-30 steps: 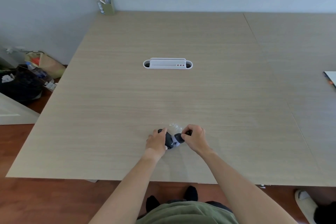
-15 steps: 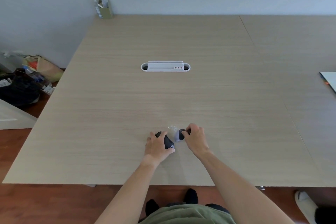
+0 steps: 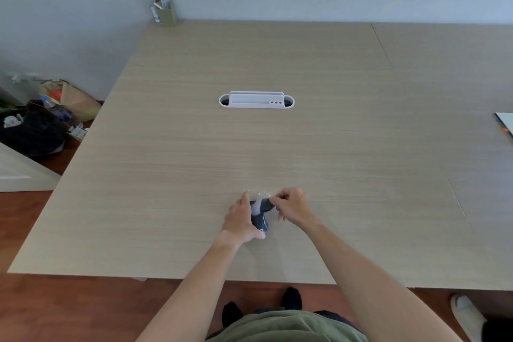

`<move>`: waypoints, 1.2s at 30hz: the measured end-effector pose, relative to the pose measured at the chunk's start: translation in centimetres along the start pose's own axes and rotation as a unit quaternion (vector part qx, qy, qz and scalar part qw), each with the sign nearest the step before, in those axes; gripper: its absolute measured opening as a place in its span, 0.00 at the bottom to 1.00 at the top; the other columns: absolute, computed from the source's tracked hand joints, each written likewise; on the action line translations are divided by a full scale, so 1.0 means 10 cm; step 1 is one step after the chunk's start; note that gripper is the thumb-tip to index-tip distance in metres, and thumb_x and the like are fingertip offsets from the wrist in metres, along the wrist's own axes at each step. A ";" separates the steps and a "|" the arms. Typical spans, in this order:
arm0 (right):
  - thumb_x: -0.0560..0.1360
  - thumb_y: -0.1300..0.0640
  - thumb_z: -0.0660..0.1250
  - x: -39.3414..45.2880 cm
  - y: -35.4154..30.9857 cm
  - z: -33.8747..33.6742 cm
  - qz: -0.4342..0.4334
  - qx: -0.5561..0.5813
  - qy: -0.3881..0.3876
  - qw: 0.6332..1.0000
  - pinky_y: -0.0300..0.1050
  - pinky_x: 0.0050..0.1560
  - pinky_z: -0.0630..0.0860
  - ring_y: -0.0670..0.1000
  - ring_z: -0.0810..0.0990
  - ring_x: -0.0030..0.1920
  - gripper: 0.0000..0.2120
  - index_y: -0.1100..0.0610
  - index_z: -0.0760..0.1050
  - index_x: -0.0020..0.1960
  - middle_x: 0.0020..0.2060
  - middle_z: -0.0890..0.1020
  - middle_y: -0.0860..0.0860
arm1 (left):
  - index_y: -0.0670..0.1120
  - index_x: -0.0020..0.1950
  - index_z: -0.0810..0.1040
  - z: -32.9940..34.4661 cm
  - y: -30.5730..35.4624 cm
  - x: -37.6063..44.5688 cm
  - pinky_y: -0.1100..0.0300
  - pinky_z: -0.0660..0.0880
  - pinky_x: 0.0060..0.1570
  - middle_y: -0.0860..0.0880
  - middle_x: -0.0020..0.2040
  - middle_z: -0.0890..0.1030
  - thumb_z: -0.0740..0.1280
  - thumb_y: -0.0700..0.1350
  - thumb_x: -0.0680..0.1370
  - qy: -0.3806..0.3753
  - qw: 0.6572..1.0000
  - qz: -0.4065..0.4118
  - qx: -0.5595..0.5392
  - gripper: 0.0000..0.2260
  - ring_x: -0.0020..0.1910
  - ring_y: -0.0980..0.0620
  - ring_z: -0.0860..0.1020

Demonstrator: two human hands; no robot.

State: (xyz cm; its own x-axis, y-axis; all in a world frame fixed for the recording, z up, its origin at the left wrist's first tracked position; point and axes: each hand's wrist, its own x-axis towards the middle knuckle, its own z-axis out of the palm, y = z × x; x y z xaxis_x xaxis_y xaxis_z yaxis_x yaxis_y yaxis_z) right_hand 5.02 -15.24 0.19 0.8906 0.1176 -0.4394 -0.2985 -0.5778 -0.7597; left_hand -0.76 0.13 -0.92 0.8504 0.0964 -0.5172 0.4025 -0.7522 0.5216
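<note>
Holding a dark grey bundle in the left hand, fingers and thumb curled round its near part. Pinching the far end of the same bundle with the right hand, fingertips drawn tight together on it. Crossed by a pale band near the middle; possibly rolled fabric, though too small and blurred to say for sure. Bordered on the far side by a scrap of crinkled clear plastic, just beside the right fingertips. Placed close to the near edge of the table, roughly midway along it.

Further out, towards the middle of the table, a white cable box sunk into the surface. At the far left corner, against the wall, a green pen holder. At the right edge, well apart from the hands, the corner of a white sheet. Off the left edge, down on the floor, a black bag beside a brown paper bag.
</note>
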 end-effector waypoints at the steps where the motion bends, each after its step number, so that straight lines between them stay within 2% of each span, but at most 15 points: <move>1: 0.73 0.61 0.68 0.00 0.02 0.02 -0.001 -0.024 -0.009 1.000 0.40 0.30 0.74 0.52 0.79 0.27 0.07 0.64 0.78 0.39 0.29 0.78 0.52 | 0.44 0.79 0.49 -0.01 0.01 0.00 0.51 0.70 0.65 0.46 0.70 0.69 0.81 0.47 0.60 -0.001 1.000 0.004 0.004 0.56 0.69 0.44 0.68; 4: 0.75 0.59 0.66 0.00 0.07 0.04 -0.006 -0.101 0.050 0.994 0.46 0.35 0.73 0.57 0.78 0.37 0.07 0.60 0.76 0.40 0.36 0.80 0.55 | 0.45 0.79 0.49 -0.02 0.02 -0.01 0.51 0.70 0.65 0.47 0.71 0.68 0.81 0.47 0.60 -0.004 1.000 0.009 0.003 0.57 0.69 0.43 0.68; 7: 0.75 0.60 0.65 -0.02 -0.03 0.05 -0.037 -0.082 0.091 0.992 0.46 0.32 0.70 0.54 0.74 0.34 0.07 0.63 0.76 0.41 0.36 0.80 0.56 | 0.47 0.79 0.48 -0.01 0.01 -0.03 0.51 0.71 0.64 0.46 0.70 0.69 0.81 0.46 0.59 -0.004 1.000 0.001 -0.012 0.57 0.68 0.43 0.68; 9: 0.74 0.60 0.67 -0.01 -0.10 0.08 -0.049 -0.045 0.062 0.996 0.43 0.33 0.72 0.52 0.75 0.33 0.07 0.64 0.78 0.41 0.34 0.80 0.54 | 0.46 0.79 0.48 -0.01 0.01 -0.03 0.51 0.71 0.65 0.46 0.70 0.69 0.82 0.45 0.60 -0.001 1.000 -0.002 -0.022 0.57 0.69 0.43 0.68; 12: 0.74 0.60 0.67 -0.01 -0.10 0.11 -0.049 -0.086 0.030 0.995 0.49 0.36 0.75 0.53 0.76 0.33 0.07 0.64 0.77 0.41 0.34 0.80 0.55 | 0.46 0.79 0.48 0.00 0.01 -0.04 0.52 0.70 0.65 0.45 0.70 0.69 0.82 0.45 0.60 0.004 1.000 -0.004 -0.029 0.58 0.69 0.43 0.68; 14: 0.76 0.61 0.64 -0.01 -0.07 0.09 -0.048 -0.129 0.077 0.987 0.49 0.33 0.71 0.54 0.75 0.34 0.06 0.62 0.74 0.42 0.37 0.79 0.56 | 0.47 0.79 0.47 0.00 0.02 -0.05 0.51 0.71 0.64 0.44 0.69 0.70 0.82 0.45 0.60 0.003 1.000 -0.007 -0.029 0.58 0.68 0.43 0.69; 16: 0.77 0.60 0.63 0.00 -0.08 0.08 -0.061 -0.109 0.105 0.987 0.46 0.32 0.69 0.53 0.74 0.33 0.06 0.62 0.73 0.42 0.36 0.78 0.55 | 0.47 0.79 0.47 0.00 0.02 -0.06 0.51 0.72 0.63 0.44 0.68 0.70 0.82 0.45 0.60 0.002 0.999 -0.008 -0.031 0.58 0.67 0.43 0.70; 19: 0.74 0.60 0.68 0.00 -0.15 0.12 -0.066 -0.041 0.046 0.996 0.41 0.33 0.72 0.52 0.79 0.33 0.05 0.61 0.77 0.41 0.33 0.80 0.53 | 0.47 0.79 0.48 0.00 0.01 -0.06 0.53 0.72 0.62 0.45 0.68 0.70 0.82 0.44 0.60 0.008 0.999 -0.003 -0.046 0.57 0.67 0.44 0.70; 21: 0.73 0.60 0.69 0.00 -0.13 0.16 -0.063 -0.068 0.020 0.996 0.43 0.33 0.74 0.56 0.81 0.35 0.05 0.61 0.77 0.40 0.34 0.80 0.54 | 0.47 0.79 0.47 0.01 0.00 -0.05 0.53 0.72 0.63 0.45 0.69 0.69 0.82 0.43 0.60 0.007 0.999 -0.001 -0.052 0.57 0.68 0.44 0.69; 24: 0.76 0.62 0.65 0.02 -0.10 0.13 -0.056 -0.117 0.063 0.990 0.42 0.29 0.68 0.54 0.75 0.33 0.05 0.61 0.73 0.42 0.36 0.77 0.55 | 0.47 0.79 0.48 0.01 0.01 -0.07 0.54 0.72 0.61 0.44 0.67 0.70 0.82 0.43 0.60 0.006 0.999 0.000 -0.054 0.57 0.66 0.43 0.70; 26: 0.75 0.62 0.66 0.04 -0.14 0.11 -0.058 -0.084 0.062 0.993 0.41 0.29 0.69 0.53 0.75 0.33 0.05 0.60 0.74 0.41 0.35 0.77 0.54 | 0.48 0.78 0.50 0.01 0.01 -0.07 0.55 0.73 0.57 0.46 0.65 0.70 0.82 0.43 0.59 0.008 0.998 0.000 -0.061 0.55 0.65 0.44 0.71; 30: 0.68 0.65 0.66 0.05 -0.26 0.13 -0.044 -0.053 -0.022 0.997 0.40 0.31 0.74 0.55 0.81 0.35 0.04 0.62 0.79 0.42 0.34 0.81 0.55 | 0.51 0.66 0.60 0.00 -0.01 -0.08 0.56 0.76 0.50 0.51 0.57 0.73 0.81 0.42 0.56 0.017 0.997 -0.004 -0.073 0.45 0.58 0.48 0.74; 32: 0.68 0.66 0.64 0.06 -0.24 0.15 -0.039 -0.077 -0.021 0.996 0.41 0.29 0.71 0.54 0.77 0.33 0.05 0.63 0.78 0.41 0.33 0.79 0.54 | 0.51 0.68 0.58 -0.01 -0.01 -0.07 0.55 0.77 0.50 0.50 0.57 0.73 0.81 0.43 0.55 0.014 0.997 0.000 -0.071 0.48 0.58 0.46 0.75; 34: 0.69 0.68 0.60 0.07 -0.21 0.15 -0.036 -0.088 0.018 0.995 0.44 0.27 0.67 0.52 0.70 0.30 0.05 0.62 0.73 0.37 0.31 0.74 0.53 | 0.50 0.74 0.52 -0.01 0.02 -0.08 0.55 0.76 0.51 0.49 0.57 0.71 0.82 0.43 0.57 0.008 0.998 -0.002 -0.068 0.54 0.58 0.45 0.74; 36: 0.70 0.68 0.59 0.08 -0.23 0.16 -0.044 -0.081 0.036 0.995 0.46 0.27 0.67 0.52 0.68 0.28 0.06 0.64 0.72 0.35 0.31 0.76 0.57 | 0.49 0.75 0.50 0.00 0.01 -0.07 0.55 0.76 0.51 0.49 0.56 0.70 0.82 0.43 0.58 0.007 0.998 -0.007 -0.068 0.55 0.57 0.46 0.73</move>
State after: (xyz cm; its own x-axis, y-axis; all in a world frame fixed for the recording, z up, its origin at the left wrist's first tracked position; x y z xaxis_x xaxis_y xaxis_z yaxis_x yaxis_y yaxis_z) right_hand 5.87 -12.56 0.80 0.9348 0.1185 -0.3349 -0.1645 -0.6912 -0.7037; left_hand -1.33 -0.03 -0.45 0.8492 0.1159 -0.5152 0.4551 -0.6556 0.6026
